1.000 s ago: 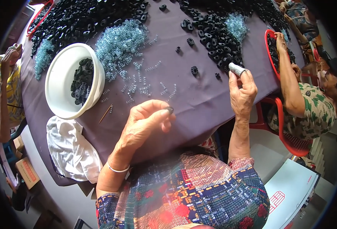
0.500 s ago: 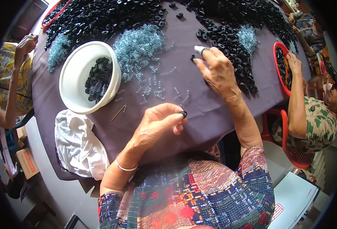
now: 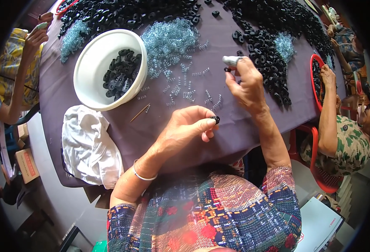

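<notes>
My left hand (image 3: 181, 132) is over the near part of the table, thumb and forefinger pinching a small black plastic piece (image 3: 215, 119). Farther off and to the right, my right hand (image 3: 248, 86) holds another small dark piece (image 3: 227, 69) between the thumb and a finger in a whitish covering (image 3: 232, 60). Loose coil springs (image 3: 188, 95) lie on the cloth ahead of my left hand, spilling from a heap of springs (image 3: 168, 46). Beyond my right hand spreads a pile of black plastic pieces (image 3: 273, 69).
A white bowl (image 3: 82, 80) with black pieces in it stands at left. Near it lie a thin wooden stick (image 3: 140, 112) and a crumpled white cloth (image 3: 90, 147). Other people sit on both sides; a hand (image 3: 328, 76) at right reaches by a red-rimmed basket (image 3: 312, 84).
My right hand has drawn back from the black pile toward me, the small piece at its fingertips. My left hand keeps its pinch. The whole view has shifted a little.
</notes>
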### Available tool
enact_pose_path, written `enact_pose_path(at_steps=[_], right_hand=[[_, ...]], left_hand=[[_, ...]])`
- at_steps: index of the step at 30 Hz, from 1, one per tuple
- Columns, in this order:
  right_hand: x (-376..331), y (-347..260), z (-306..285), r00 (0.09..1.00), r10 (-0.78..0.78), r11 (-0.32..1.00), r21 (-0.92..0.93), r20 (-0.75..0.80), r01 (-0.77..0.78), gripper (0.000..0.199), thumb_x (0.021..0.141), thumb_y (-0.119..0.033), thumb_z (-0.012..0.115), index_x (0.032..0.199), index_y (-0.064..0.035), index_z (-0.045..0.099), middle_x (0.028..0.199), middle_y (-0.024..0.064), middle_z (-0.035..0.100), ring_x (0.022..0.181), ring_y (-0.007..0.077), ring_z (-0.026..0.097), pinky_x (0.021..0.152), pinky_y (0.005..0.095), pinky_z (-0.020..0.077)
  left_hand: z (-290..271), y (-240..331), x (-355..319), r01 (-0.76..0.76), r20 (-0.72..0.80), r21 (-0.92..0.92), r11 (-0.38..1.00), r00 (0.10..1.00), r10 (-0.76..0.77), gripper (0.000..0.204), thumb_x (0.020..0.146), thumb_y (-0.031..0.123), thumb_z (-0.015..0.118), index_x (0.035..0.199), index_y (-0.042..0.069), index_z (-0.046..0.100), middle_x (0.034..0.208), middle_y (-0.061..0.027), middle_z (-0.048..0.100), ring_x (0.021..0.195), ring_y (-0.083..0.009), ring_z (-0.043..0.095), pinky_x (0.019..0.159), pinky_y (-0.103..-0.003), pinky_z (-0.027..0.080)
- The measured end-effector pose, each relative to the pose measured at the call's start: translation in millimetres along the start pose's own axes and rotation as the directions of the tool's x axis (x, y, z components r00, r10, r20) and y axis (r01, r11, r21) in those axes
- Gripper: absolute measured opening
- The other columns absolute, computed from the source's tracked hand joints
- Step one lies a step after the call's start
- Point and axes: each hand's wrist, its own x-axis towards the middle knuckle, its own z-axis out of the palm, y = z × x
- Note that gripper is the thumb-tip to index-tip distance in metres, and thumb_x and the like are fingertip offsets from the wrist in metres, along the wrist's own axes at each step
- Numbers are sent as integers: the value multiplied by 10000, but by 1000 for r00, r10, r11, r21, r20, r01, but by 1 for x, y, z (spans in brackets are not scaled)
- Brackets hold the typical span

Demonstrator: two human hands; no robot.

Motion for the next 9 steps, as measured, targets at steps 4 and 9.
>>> enact_pose_path(at_steps=[4,9], right_hand=[[-10,-26,-22,989,117,950,282,87,-137,240,727,55,653,960,1,644,827,91,585,704,185,602,612,291,493],[-45,-29,-22,950,268,857,410,161,-311,239,820,62,613,1048,-8,632,1052,88,648,911,99,618,790,191,469]], left_hand=[[2,2,-4,-34,-42,-8,999,999,33,211,904,167,644,998,-18,610,858,-61,640,732,-98,593,654,-237,506],[-2,3,-2,-45,-42,-18,999,998,45,207,909,162,636,1025,-8,610,878,-77,651,741,-112,599,667,-244,509]])
